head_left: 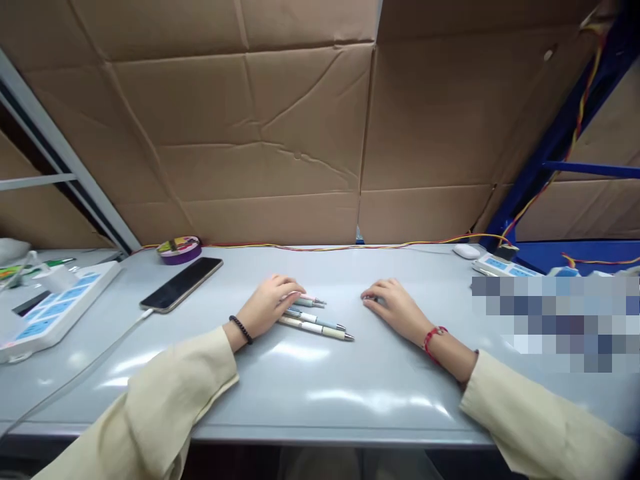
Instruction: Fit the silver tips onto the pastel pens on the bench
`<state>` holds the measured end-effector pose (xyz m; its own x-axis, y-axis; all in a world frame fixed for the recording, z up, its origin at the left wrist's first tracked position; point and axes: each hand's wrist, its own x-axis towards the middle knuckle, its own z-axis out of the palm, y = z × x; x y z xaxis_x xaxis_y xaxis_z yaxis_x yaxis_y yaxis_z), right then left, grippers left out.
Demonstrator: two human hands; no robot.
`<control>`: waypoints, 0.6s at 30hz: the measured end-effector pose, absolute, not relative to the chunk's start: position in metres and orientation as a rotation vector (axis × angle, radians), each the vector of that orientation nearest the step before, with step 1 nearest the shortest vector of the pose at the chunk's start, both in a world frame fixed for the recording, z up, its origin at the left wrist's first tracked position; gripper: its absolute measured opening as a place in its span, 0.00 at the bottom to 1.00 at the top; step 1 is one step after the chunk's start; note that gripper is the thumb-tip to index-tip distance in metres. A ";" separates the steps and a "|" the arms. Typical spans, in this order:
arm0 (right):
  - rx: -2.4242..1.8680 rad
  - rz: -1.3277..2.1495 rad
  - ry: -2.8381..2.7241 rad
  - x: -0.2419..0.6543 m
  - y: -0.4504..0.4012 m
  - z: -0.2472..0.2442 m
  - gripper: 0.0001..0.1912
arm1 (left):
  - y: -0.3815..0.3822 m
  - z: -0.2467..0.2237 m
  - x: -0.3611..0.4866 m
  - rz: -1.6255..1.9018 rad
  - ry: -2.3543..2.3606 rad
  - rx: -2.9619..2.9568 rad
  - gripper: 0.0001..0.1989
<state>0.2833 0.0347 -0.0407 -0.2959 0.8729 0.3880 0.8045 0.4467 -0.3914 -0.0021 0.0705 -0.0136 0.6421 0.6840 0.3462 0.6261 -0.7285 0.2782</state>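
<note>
Several pastel pens (320, 323) lie side by side on the grey table (320, 380), tips pointing right. My left hand (270, 305) rests palm down on their left ends, fingers loosely curled over them. My right hand (395, 308) lies palm down on the bare table a short way to the right of the pen tips, fingers curled, touching no pen. A dark bead bracelet sits on my left wrist and a red cord on my right. Both arms wear cream sleeves.
A black phone (183, 283) on a white cable lies at the left, with a purple tape roll (179, 249) behind it. White power strips sit at far left (55, 308) and right (503, 265). A white mouse (466, 251) and red-yellow wires run along the cardboard wall (300, 133).
</note>
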 end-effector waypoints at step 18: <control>-1.199 0.088 -1.997 0.250 0.031 -0.032 0.06 | 0.106 -0.002 0.005 0.126 1.048 2.678 0.12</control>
